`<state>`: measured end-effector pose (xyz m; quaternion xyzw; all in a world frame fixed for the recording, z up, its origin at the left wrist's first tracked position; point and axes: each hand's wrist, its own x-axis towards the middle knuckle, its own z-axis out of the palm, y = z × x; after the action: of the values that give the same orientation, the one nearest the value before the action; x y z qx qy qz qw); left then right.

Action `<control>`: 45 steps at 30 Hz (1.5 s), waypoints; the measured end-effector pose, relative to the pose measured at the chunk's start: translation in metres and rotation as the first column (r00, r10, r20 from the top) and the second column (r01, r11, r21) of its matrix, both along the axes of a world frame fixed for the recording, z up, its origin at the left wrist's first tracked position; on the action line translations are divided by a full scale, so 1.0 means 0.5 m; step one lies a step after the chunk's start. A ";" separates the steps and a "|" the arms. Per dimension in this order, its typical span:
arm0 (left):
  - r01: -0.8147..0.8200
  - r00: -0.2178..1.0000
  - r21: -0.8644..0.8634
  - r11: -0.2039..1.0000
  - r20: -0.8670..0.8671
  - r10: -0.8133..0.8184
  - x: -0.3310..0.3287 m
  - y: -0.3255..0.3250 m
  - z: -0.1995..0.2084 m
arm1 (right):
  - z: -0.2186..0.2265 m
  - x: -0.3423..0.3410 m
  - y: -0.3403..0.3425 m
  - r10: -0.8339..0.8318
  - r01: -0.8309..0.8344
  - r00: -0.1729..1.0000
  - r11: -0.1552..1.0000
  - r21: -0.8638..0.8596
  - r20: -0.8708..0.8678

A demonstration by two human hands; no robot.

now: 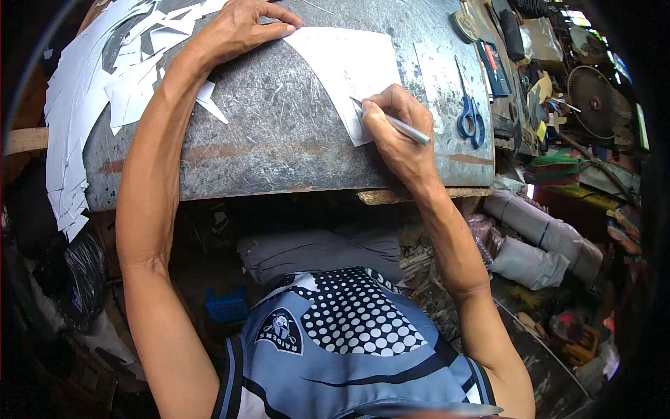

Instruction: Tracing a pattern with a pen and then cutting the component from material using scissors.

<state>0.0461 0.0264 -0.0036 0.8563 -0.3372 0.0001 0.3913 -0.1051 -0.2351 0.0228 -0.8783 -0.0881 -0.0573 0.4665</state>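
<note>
A white sheet of paper (342, 59) with a curved left edge lies flat on the worn metal tabletop (258, 133). My left hand (244, 28) rests at its upper left corner, thumb and forefinger stretched out and apart, tips at the paper's edge. Toward the sheet's lower end, my right hand (401, 126) is closed around a slim silver pen-shaped tool (412, 133). Its tip touches or nearly touches the paper near the curved edge; whether it is a pen or a craft knife I cannot tell. Blue-handled scissors (471, 122) lie right of my right hand.
Many overlapping white paper pieces (73, 119) cover the table's left side, some hanging over the edge. At the right edge are a tape roll (464, 26) and a dark blue case (495, 70) with a red item. Wrapped rolls (544, 227) lie below right, near a round fan-like guard (592, 101).
</note>
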 end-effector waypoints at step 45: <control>0.010 0.999 -0.024 1.000 -0.038 -0.011 0.003 0.006 -0.004 | 0.016 -0.060 0.003 -0.067 0.068 0.998 0.994 -0.081 0.015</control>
<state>0.0474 0.0292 -0.0057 0.8494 -0.3344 -0.0142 0.4079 -0.1351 -0.2336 0.0311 -0.8986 -0.0637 -0.0749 0.4275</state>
